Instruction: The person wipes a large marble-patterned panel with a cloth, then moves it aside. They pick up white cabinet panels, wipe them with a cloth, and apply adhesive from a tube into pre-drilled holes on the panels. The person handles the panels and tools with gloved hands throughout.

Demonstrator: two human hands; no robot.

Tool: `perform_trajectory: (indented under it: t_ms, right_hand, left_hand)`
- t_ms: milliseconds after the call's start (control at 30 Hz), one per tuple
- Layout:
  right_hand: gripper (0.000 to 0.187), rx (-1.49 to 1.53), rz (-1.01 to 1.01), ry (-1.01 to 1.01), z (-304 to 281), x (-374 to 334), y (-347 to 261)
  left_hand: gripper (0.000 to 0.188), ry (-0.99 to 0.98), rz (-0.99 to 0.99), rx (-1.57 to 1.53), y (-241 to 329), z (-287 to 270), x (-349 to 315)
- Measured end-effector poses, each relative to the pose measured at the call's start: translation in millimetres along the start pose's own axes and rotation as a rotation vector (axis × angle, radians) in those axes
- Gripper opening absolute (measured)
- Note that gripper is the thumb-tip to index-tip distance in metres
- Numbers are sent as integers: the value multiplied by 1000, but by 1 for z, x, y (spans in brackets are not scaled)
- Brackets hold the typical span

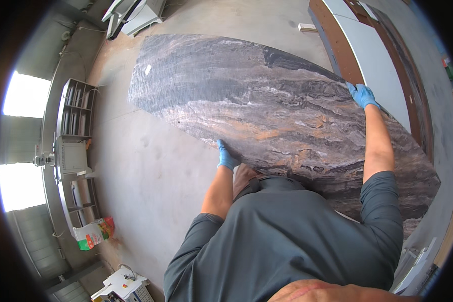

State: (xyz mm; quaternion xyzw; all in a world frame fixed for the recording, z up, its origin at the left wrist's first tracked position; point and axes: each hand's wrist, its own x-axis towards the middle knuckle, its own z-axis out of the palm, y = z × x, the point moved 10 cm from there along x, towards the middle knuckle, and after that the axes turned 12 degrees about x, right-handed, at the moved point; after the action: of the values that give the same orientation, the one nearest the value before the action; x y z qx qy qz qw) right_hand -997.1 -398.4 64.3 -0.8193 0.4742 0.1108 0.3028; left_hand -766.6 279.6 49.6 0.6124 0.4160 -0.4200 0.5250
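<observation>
A large marble-patterned panel, grey and purple with orange and white veins, stretches from upper left to lower right in front of my body. My left hand, in a blue glove, grips its near left edge; the fingers are partly hidden beneath it. Around the far right edge closes my right hand, also blue-gloved, with that arm reaching across the panel. A small white label sticks to the panel's far left end. My torso covers part of the near edge.
Stacked brown and pale boards lie at the upper right, close to the panel's far edge. Shelving and a white machine line the left wall. A red, white and green bag stands lower left, near another white machine.
</observation>
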Motion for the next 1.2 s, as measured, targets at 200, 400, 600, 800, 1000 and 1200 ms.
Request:
perform_trajectory:
  t_ms: [200, 400, 600, 800, 1000, 1200]
  right_hand:
    - [74, -11, -6, -27, 9, 3, -5]
    - [70, 44, -114, 129, -20, 8, -6]
    - [64, 26, -84, 56, -20, 16, 5]
    - [62, 26, -135, 83, -24, 18, -10]
    - [65, 9, -92, 58, -19, -3, -10]
    - [67, -9, -165, 101, -4, -3, -20]
  left_hand:
    - [110, -31, -6, -17, 12, 3, -7]
    - [118, -151, -28, 45, 11, 44, -24]
    - [113, -19, -85, 65, 7, 50, -31]
    - [110, -57, -87, -8, 11, 50, -30]
    - [109, -160, 20, 8, 9, 32, -23]
    - [109, -173, 32, 12, 12, 14, -8]
